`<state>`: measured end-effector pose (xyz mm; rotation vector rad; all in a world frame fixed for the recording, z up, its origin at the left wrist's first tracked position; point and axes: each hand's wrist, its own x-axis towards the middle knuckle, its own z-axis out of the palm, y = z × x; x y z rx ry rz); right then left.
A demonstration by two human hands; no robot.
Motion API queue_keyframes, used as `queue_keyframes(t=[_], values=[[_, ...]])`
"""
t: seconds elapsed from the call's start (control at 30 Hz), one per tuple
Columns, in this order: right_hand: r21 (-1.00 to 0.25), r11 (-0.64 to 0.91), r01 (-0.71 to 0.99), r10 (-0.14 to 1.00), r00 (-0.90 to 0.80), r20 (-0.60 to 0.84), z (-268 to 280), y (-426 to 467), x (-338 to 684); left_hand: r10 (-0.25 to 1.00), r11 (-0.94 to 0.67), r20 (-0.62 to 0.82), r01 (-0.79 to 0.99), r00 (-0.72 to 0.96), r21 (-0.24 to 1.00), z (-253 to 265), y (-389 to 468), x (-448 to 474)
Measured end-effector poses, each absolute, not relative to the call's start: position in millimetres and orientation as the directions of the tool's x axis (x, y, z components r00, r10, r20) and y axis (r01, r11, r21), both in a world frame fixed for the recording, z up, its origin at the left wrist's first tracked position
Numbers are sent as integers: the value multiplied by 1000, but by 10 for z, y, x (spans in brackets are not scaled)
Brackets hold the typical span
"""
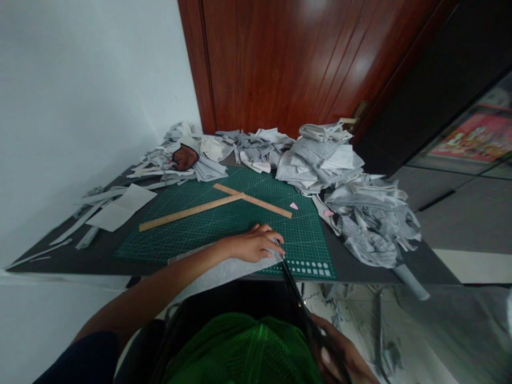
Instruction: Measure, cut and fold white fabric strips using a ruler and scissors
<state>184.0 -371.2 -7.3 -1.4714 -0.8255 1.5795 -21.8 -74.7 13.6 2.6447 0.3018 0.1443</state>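
Observation:
A strip of light grey cloth (218, 273) lies along the front edge of the green cutting mat (192, 234), partly hanging over it. My left hand (254, 246) rests on the right end of this cloth, fingers spread and pressing down. Below the table edge at the lower right, my right hand (340, 349) grips a pair of black scissors (295, 288). The scissor tips reach the cloth's right end, close to my left fingertips. How far apart the blades are is hard to make out.
Two wooden rulers (188, 212) cross on the mat, near a small pink triangular piece (294, 206). Heaps of grey cloth (320, 160) line the back and right. Scraps and a folded pale sheet (122, 207) lie left. A wooden door (280, 64) stands behind; offcuts litter the floor.

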Motion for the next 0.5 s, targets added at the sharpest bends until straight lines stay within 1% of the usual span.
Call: queue_keyframes(t=[0.07,0.23,0.4,0.5], values=[[-860,-486,-153,869,13,-494,-83,-3698,1840,238,-858,38,191,971,476,133,-717,-195],[-840,-524,-140,851,-59,-521,-41,-3597,1823,235,-847,38,186,971,497,96,-651,-166],[-821,-540,-186,838,-29,-545,-34,-3540,1810,230,-845,36,181,972,503,54,-616,-157],[-818,-545,-183,833,-6,-554,-73,-3518,1818,235,-842,38,184,971,507,55,-616,-155]])
